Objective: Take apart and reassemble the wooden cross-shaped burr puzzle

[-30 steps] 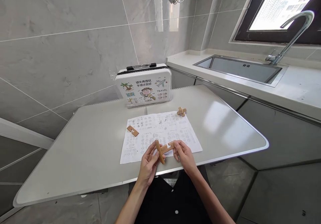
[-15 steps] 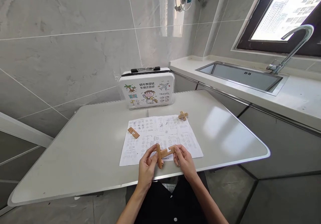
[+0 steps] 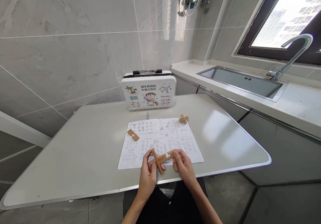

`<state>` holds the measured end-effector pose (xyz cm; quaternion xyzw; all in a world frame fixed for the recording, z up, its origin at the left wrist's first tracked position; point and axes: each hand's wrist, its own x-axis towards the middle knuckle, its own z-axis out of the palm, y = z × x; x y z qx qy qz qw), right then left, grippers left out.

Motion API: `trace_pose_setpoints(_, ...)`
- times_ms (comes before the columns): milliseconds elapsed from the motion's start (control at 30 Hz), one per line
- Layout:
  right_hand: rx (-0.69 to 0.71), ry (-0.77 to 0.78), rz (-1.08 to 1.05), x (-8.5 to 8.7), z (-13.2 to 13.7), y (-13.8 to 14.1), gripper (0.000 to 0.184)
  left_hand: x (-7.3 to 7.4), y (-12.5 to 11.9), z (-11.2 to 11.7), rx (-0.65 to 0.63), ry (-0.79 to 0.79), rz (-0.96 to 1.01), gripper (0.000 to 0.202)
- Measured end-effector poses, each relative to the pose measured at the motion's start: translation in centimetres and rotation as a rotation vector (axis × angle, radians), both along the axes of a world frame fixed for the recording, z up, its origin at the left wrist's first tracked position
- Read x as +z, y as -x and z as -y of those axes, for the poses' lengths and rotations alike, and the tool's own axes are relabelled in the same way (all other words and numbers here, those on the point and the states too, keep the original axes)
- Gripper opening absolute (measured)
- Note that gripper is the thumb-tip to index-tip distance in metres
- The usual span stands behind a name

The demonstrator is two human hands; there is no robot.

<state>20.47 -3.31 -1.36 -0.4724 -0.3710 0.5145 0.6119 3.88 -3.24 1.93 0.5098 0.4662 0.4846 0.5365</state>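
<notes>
Pale table, "TRAVEL" case, wooden pieces in left grip and right grip

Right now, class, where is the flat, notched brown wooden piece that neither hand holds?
In the head view, the flat wooden piece lies on the left side of the white printed paper, beyond the left hand.

I look from one camera on my head, forward and down over the near edge of the tabletop, my left hand and right hand close below, the wall beyond the tabletop and the sink to its right.
</notes>
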Motion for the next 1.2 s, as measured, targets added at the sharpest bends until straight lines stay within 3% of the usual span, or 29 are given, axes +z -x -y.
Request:
trace_pose_setpoints(267,0.026,-0.024,0.013,-0.1,0.2,-0.1,0.045,1.0,0.2,0.1,-0.042,-0.002,-0.061,0.049)
trace_pose_setpoints(567,0.013,-0.027,0.02,0.2,0.1,0.1,0.048,-0.6,0.2,0.0,-0.057,-0.018,-0.02,0.051)
trace_pose_setpoints(800,-0.049,0.001,-0.032,-0.3,-0.1,-0.3,0.046,-0.4,1.3,-0.6,-0.091,0.008,0.022,0.048)
trace_pose_setpoints(1033,-0.065,0.026,-0.039,-0.6,-0.3,0.0,0.044,0.5,4.3,-1.1,-0.013,-0.134,-0.367,0.03)
trace_pose_setpoints(1200,-0.075,0.037,0.05,-0.6,-0.2,0.6,0.046,1.5,5.2,-2.3,-0.127,-0.248,-0.457,0.02)
